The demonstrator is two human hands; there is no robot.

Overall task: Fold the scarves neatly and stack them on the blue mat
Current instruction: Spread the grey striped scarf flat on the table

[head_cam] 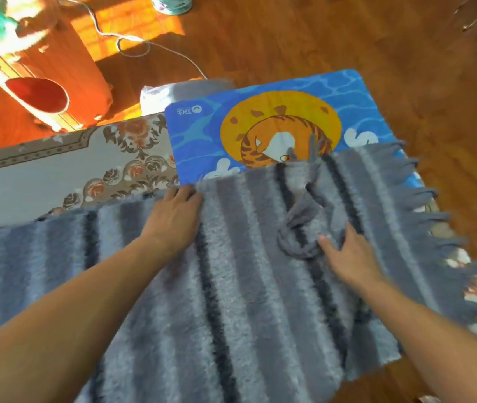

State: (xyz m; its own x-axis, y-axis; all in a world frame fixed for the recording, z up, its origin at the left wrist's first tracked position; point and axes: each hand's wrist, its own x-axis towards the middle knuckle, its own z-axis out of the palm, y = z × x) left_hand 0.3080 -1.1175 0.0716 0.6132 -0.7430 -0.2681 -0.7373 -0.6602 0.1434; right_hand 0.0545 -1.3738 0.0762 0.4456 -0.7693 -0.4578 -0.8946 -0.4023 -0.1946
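Grey striped scarf [231, 286] fills the lower frame, its upper right part overlapping the blue mat [260, 100].
Left hand [176, 216] lies flat at its upper edge; right hand [347, 254] rests open beside 1 knotted fringe strand [298, 228].

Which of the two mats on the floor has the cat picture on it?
The blue mat on the right, showing a curled orange striped cat in a yellow circle. The beige mat beside it carries only a floral pattern.

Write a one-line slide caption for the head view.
Both hands, left and right, press a grey striped scarf flat across the blue mat.
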